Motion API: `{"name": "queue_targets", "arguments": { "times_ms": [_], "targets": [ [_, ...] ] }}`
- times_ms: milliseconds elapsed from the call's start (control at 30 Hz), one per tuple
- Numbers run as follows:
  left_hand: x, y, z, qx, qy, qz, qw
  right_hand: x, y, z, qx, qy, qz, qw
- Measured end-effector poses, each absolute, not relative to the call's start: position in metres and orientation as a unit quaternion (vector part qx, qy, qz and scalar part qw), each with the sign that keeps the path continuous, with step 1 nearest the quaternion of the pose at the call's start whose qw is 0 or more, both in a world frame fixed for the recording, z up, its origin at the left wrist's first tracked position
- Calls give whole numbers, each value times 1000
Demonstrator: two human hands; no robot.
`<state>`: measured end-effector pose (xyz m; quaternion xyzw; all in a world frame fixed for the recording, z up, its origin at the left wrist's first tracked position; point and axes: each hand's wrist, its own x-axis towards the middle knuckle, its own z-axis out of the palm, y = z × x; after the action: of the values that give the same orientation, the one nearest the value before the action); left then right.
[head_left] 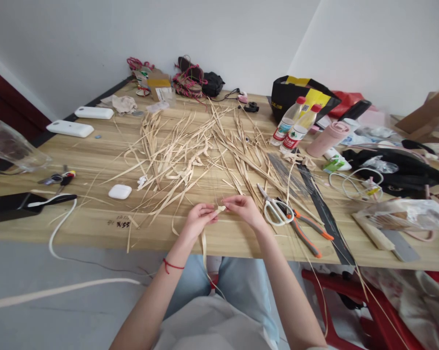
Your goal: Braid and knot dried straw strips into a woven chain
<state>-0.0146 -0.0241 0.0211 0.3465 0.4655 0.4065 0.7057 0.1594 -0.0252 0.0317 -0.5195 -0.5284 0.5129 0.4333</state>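
Observation:
Close to the table's front edge, my left hand pinches a small pale folded piece of plant strip between thumb and fingers. My right hand is closed at the piece's right end, thumb and index finger together. Fine fibres rise from between the hands, and one long flat strip hangs below my left hand over the edge. Beyond the hands spreads a loose heap of dry straw-coloured strips. A knobbly woven straw figure lies in it. White-handled scissors rest just right of my right hand.
Orange-and-grey pliers lie beside the scissors. Two red-capped bottles, a pink tumbler and a black-yellow bag stand at back right. A white earphone case and a black power strip are left.

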Motion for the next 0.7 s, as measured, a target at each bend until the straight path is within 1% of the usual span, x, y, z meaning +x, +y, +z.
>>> {"name": "queue_targets", "arguments": {
  "times_ms": [133, 367, 500, 700],
  "targets": [
    [-16, -25, 24, 348, 460, 406, 709, 158, -26, 31, -524, -535, 509, 424],
    [-20, -24, 22, 330, 451, 412, 720, 163, -27, 43, -499, -631, 481, 349],
    [-20, -25, 23, 326, 456, 418, 715, 167, -25, 45, -476, -667, 469, 330],
    [-18, -27, 24, 342, 459, 433, 696, 169, -20, 42, -479, -705, 431, 296]
  ]
}}
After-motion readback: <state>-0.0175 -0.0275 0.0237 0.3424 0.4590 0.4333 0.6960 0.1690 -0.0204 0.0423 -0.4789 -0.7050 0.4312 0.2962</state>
